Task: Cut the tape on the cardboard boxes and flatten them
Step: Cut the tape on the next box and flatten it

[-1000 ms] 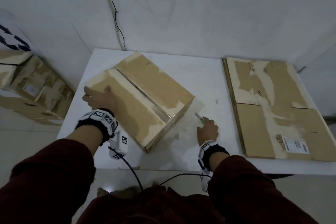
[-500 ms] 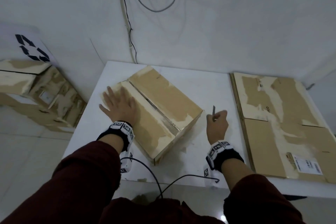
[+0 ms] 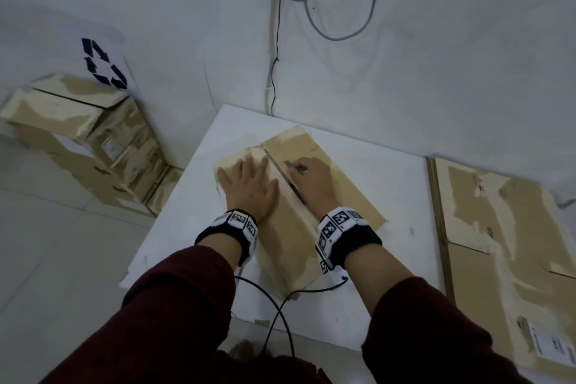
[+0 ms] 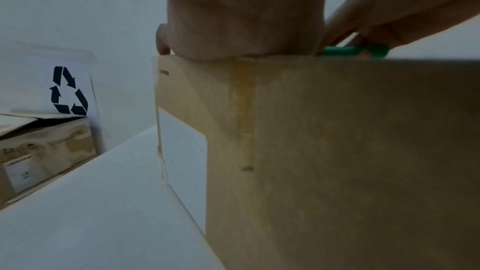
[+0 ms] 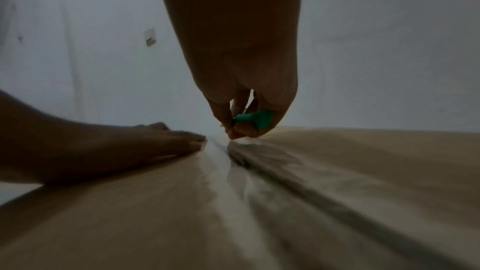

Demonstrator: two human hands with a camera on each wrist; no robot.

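One closed box sits diagonally toward the left edge of the white table, its taped centre seam facing up. My left hand presses flat, fingers straight and spread, on the flap left of the seam. My right hand grips a green-handled cutter, blade at the seam's far end. Flattened cardboard covers the table's right edge.
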